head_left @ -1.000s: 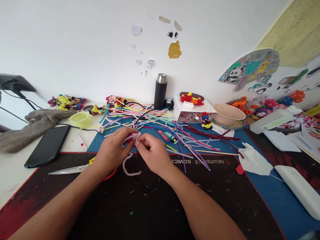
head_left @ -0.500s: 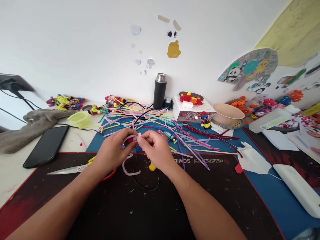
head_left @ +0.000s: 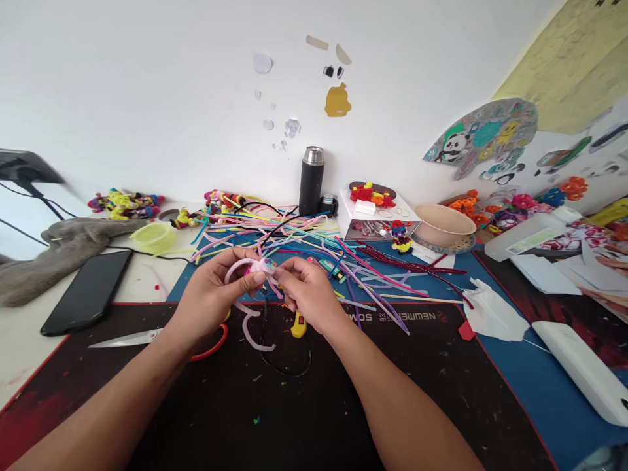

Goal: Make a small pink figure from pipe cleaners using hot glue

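Observation:
Between my hands is a small pipe-cleaner figure (head_left: 255,267), pink and white with multicoloured spots at its top. My left hand (head_left: 222,286) is closed, thumb and fingers pinching it from the left. From it a pale pink pipe cleaner (head_left: 251,337) loops up over the fingers and hangs in a curl below. My right hand (head_left: 304,282) is closed in a pinch at the figure's right side; its fingertips partly hide what they grip. Under my hands lie red-and-yellow-handled scissors (head_left: 210,347), a yellow cutter (head_left: 298,325) and a thin black cord (head_left: 294,374).
Many coloured pipe cleaners (head_left: 275,230) are heaped behind my hands. A black flask (head_left: 311,183) stands by the wall, beside a white box (head_left: 383,219) and a pink bowl (head_left: 444,226). A phone (head_left: 87,292) lies left. Another person's hand (head_left: 615,268) shows far right.
The pink and white figure has turned in my fingers, so its multicoloured spots now show. My left hand has shifted slightly left, and the right hand has opened a little more of the yellow cutter to view.

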A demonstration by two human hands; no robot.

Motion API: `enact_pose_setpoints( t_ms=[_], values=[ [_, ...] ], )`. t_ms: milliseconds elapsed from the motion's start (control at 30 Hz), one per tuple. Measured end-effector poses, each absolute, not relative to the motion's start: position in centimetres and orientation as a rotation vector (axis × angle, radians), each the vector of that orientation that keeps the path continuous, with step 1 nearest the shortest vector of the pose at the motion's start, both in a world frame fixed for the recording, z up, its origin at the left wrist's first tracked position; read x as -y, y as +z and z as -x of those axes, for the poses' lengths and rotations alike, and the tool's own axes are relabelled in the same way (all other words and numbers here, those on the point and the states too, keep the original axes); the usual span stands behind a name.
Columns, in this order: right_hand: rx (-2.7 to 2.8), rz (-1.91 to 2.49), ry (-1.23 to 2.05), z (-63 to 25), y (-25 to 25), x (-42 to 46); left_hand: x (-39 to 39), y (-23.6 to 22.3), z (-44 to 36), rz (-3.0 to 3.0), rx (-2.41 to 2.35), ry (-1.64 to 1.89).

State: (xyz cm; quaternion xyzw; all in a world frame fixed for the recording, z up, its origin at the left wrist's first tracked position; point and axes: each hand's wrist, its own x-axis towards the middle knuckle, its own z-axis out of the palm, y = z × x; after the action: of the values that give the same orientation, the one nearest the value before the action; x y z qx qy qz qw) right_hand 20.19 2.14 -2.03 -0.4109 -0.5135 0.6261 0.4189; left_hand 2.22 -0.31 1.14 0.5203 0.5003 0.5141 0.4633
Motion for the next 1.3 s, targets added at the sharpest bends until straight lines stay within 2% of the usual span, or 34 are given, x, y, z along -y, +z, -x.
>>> enact_pose_setpoints(
  t_ms=[200, 433, 567, 700, 867, 1000, 1133, 1300],
  values=[
    [1.390, 1.006, 1.638, -19.8, -1.7, -1.4, -0.3, 0.5, -2.0, -1.194, -1.202, 1.314],
    [1.135, 0.882, 1.939, -20.0, -1.0, -1.2, -0.7, -0.1, -2.0, -0.978, -1.058, 1.317],
    [1.132, 0.875, 1.955, -20.0, -0.9, -1.2, -0.9, -0.6, -1.8, -0.898, -1.030, 1.323],
    [1.291, 0.959, 1.779, -19.9, -1.0, -1.1, -1.1, -0.7, -1.5, -0.917, -1.044, 1.345],
    [1.684, 1.152, 1.167, -19.8, -1.2, -0.7, -1.3, -0.5, -1.4, -0.889, -1.068, 1.364],
    [1.849, 1.250, 0.892, -19.8, -1.4, -0.5, -1.1, -0.5, -1.9, -0.906, -1.098, 1.343],
    [1.909, 1.237, 0.749, -20.0, -1.3, -0.5, -1.0, -0.9, -2.2, -0.896, -1.086, 1.302],
    [1.901, 1.199, 0.777, -20.2, -1.2, -0.8, -1.1, -1.3, -2.1, -0.890, -1.066, 1.279]
  ],
)
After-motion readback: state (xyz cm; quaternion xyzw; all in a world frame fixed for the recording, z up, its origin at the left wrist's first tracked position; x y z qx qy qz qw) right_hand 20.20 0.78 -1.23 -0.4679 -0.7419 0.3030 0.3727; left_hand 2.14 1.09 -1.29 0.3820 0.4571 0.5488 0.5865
